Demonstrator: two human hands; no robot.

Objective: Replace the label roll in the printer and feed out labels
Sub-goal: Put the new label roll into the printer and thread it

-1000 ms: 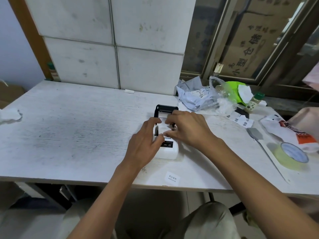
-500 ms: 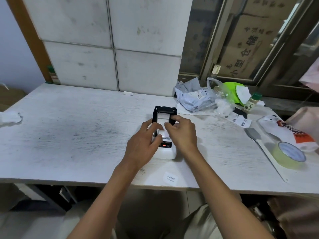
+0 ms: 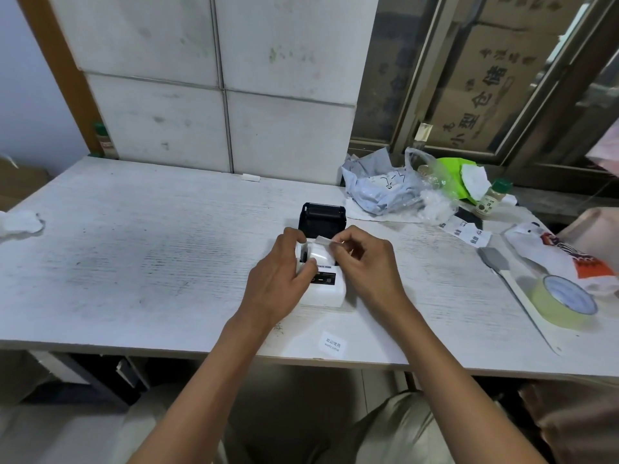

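Observation:
A small white label printer (image 3: 330, 291) sits mid-table with its black lid (image 3: 322, 217) flipped open toward the wall. A white label roll (image 3: 320, 254) lies in the open bay. My left hand (image 3: 283, 279) grips the printer's left side, thumb resting by the roll. My right hand (image 3: 363, 259) pinches the roll's loose paper end (image 3: 324, 240) between thumb and forefinger, lifted just above the bay.
A printed label (image 3: 331, 344) lies at the table's front edge. To the right are a tape roll (image 3: 562, 301), a grey spatula-like tool (image 3: 494, 259), a strip of labels (image 3: 465, 231), plastic bags (image 3: 382, 192) and a small bottle (image 3: 492, 199). Crumpled paper (image 3: 20, 222) lies far left.
My right hand has shifted from pressing on the printer to pinching and lifting the loose end of the label roll. My left hand stays on the printer's left side.

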